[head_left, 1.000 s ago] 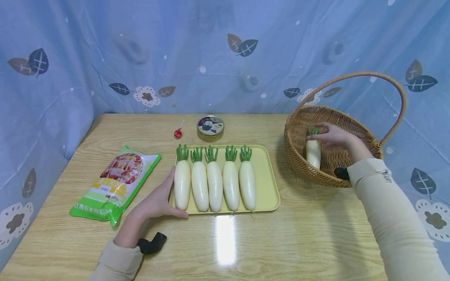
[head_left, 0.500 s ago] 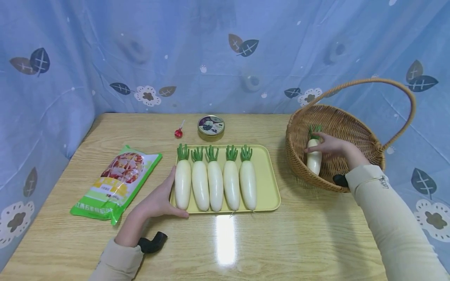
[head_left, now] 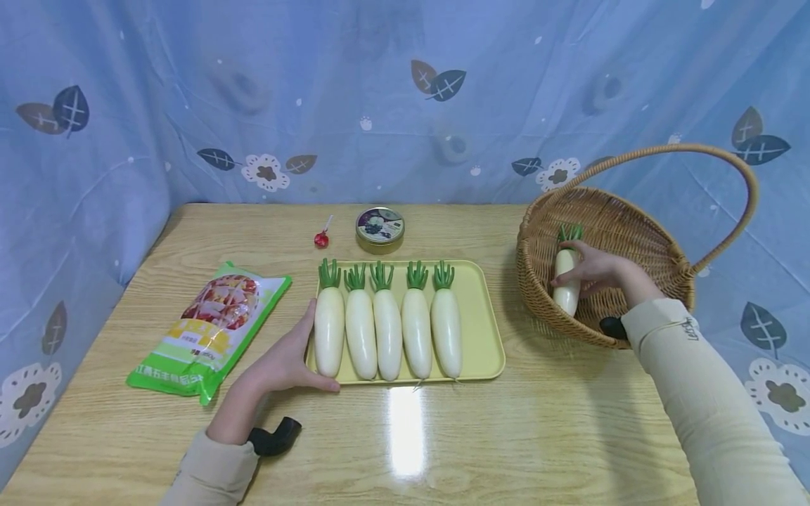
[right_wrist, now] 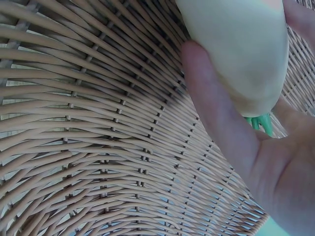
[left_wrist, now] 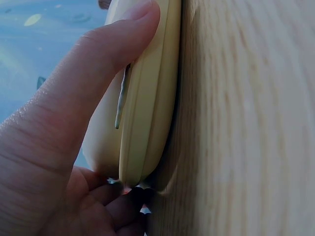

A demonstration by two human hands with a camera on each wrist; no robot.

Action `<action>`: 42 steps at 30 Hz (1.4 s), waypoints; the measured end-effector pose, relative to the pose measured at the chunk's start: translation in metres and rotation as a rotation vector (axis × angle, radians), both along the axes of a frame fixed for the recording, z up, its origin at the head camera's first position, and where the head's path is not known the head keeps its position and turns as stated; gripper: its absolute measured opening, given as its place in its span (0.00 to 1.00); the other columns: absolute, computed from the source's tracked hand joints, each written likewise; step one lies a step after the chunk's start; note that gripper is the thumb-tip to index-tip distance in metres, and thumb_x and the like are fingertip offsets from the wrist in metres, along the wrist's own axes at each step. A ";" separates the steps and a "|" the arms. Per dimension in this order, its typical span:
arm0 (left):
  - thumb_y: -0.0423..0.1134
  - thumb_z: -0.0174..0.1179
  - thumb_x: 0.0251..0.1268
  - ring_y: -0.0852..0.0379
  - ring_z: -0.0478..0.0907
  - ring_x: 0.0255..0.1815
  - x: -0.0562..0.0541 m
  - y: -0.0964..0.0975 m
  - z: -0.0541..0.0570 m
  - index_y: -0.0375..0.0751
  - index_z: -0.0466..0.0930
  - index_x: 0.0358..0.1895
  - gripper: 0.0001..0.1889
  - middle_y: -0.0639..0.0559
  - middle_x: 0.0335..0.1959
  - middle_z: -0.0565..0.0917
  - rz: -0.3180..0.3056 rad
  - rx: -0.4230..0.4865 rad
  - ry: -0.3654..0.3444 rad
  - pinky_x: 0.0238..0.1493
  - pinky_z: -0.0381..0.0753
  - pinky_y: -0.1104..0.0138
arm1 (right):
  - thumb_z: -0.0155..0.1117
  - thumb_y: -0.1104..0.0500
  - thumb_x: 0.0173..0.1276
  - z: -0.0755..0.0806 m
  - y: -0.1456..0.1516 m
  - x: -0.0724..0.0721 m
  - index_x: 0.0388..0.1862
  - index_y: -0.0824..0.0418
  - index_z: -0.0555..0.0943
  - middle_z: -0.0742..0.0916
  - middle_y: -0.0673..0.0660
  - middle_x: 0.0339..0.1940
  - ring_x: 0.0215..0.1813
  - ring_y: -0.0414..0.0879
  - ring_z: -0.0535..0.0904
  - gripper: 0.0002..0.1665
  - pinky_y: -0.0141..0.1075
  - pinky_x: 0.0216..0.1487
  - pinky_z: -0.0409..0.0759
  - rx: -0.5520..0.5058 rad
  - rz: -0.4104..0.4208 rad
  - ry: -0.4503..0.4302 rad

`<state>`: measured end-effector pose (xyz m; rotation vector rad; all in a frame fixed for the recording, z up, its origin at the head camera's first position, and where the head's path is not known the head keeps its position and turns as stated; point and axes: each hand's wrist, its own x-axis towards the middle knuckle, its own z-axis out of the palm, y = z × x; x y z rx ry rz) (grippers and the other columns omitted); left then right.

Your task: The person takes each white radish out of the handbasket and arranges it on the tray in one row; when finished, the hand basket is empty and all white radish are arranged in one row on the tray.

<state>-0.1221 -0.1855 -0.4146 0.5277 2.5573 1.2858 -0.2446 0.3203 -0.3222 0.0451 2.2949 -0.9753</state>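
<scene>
In the head view my left hand (head_left: 285,362) holds the near-left corner of a yellow tray (head_left: 479,323), thumb along the front rim and fingers down the left side. The left wrist view shows the thumb (left_wrist: 110,44) pressed on the rim, fingers bent behind it. Several white radishes (head_left: 388,334) with green tops lie side by side on the tray. My right hand (head_left: 595,267) is inside a wicker basket (head_left: 623,211) and grips another white radish (head_left: 566,301), its green top pointing away. Thumb and fingers straddle that radish's body (right_wrist: 236,49) in the right wrist view.
A green-and-white food packet (head_left: 211,327) lies left of the tray. Behind the tray are a red lollipop (head_left: 321,239) and a round tin (head_left: 380,228). The basket's tall handle (head_left: 683,148) arches over its right side. A blue curtain (head_left: 342,91) hangs behind the table.
My right hand has come down from the radish's green top onto its body, with the fingers closing round it. The basket's handle has swung lower to the right. The left hand stays put.
</scene>
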 end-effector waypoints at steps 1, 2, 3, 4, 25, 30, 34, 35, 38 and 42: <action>0.52 0.79 0.23 0.46 0.37 0.72 0.000 0.000 0.000 0.37 0.24 0.71 0.76 0.40 0.73 0.35 0.000 0.000 -0.001 0.67 0.45 0.49 | 0.62 0.61 0.61 0.000 0.000 0.000 0.70 0.67 0.30 0.53 0.80 0.57 0.47 0.64 0.72 0.57 0.50 0.41 0.79 0.000 -0.004 0.002; 0.52 0.79 0.23 0.46 0.37 0.72 0.000 0.000 0.000 0.37 0.24 0.71 0.76 0.40 0.73 0.35 0.001 -0.002 -0.002 0.67 0.45 0.50 | 0.63 0.61 0.61 0.000 0.000 0.000 0.70 0.67 0.30 0.54 0.79 0.57 0.46 0.63 0.72 0.57 0.50 0.40 0.79 0.000 -0.006 0.006; 0.52 0.79 0.23 0.45 0.37 0.72 0.000 0.001 0.001 0.36 0.24 0.70 0.76 0.39 0.72 0.35 -0.001 -0.004 0.000 0.67 0.44 0.49 | 0.63 0.61 0.60 0.000 0.000 0.000 0.70 0.67 0.31 0.55 0.79 0.56 0.45 0.62 0.72 0.57 0.50 0.40 0.80 0.000 -0.007 0.010; 0.52 0.79 0.24 0.44 0.37 0.71 0.000 0.001 0.001 0.36 0.24 0.70 0.76 0.38 0.72 0.35 -0.001 -0.006 0.001 0.67 0.44 0.49 | 0.64 0.61 0.60 0.001 0.000 0.000 0.70 0.67 0.32 0.55 0.79 0.56 0.44 0.61 0.72 0.57 0.49 0.39 0.80 -0.002 -0.009 0.016; 0.53 0.78 0.25 0.42 0.37 0.71 0.001 0.001 0.002 0.34 0.25 0.70 0.76 0.37 0.72 0.35 0.008 -0.019 -0.003 0.67 0.45 0.48 | 0.64 0.61 0.60 0.022 -0.004 -0.009 0.71 0.65 0.29 0.53 0.79 0.60 0.49 0.65 0.69 0.59 0.51 0.40 0.79 -0.035 -0.013 0.135; 0.54 0.77 0.26 0.41 0.38 0.71 0.001 0.002 0.000 0.33 0.25 0.70 0.75 0.36 0.72 0.36 0.007 -0.030 -0.006 0.66 0.45 0.47 | 0.65 0.59 0.59 0.028 -0.002 -0.011 0.72 0.63 0.30 0.54 0.78 0.60 0.49 0.65 0.70 0.60 0.51 0.41 0.79 -0.002 0.000 0.157; 0.55 0.77 0.26 0.41 0.38 0.71 0.001 0.003 0.001 0.33 0.25 0.70 0.75 0.36 0.72 0.36 0.015 -0.043 -0.013 0.67 0.45 0.48 | 0.62 0.60 0.61 0.032 -0.001 -0.011 0.71 0.64 0.30 0.54 0.79 0.60 0.49 0.66 0.69 0.58 0.51 0.40 0.79 -0.007 0.012 0.169; 0.55 0.77 0.26 0.41 0.38 0.71 0.001 0.003 0.001 0.33 0.25 0.70 0.75 0.36 0.72 0.36 0.016 -0.044 -0.013 0.67 0.45 0.48 | 0.62 0.60 0.61 0.033 0.000 -0.012 0.71 0.64 0.29 0.54 0.79 0.60 0.49 0.66 0.70 0.58 0.51 0.40 0.79 -0.011 0.012 0.173; 0.55 0.77 0.26 0.41 0.38 0.71 0.001 0.003 0.002 0.33 0.25 0.70 0.75 0.36 0.72 0.36 0.016 -0.044 -0.017 0.67 0.45 0.48 | 0.61 0.61 0.62 0.035 0.001 -0.012 0.71 0.65 0.29 0.54 0.79 0.60 0.49 0.65 0.70 0.57 0.51 0.40 0.80 -0.031 0.004 0.191; 0.54 0.77 0.26 0.41 0.38 0.71 0.001 0.003 0.001 0.33 0.25 0.70 0.75 0.36 0.72 0.36 0.017 -0.040 -0.018 0.67 0.45 0.48 | 0.61 0.61 0.62 0.040 0.002 -0.013 0.71 0.64 0.30 0.53 0.79 0.61 0.51 0.67 0.68 0.56 0.50 0.41 0.79 -0.051 -0.003 0.208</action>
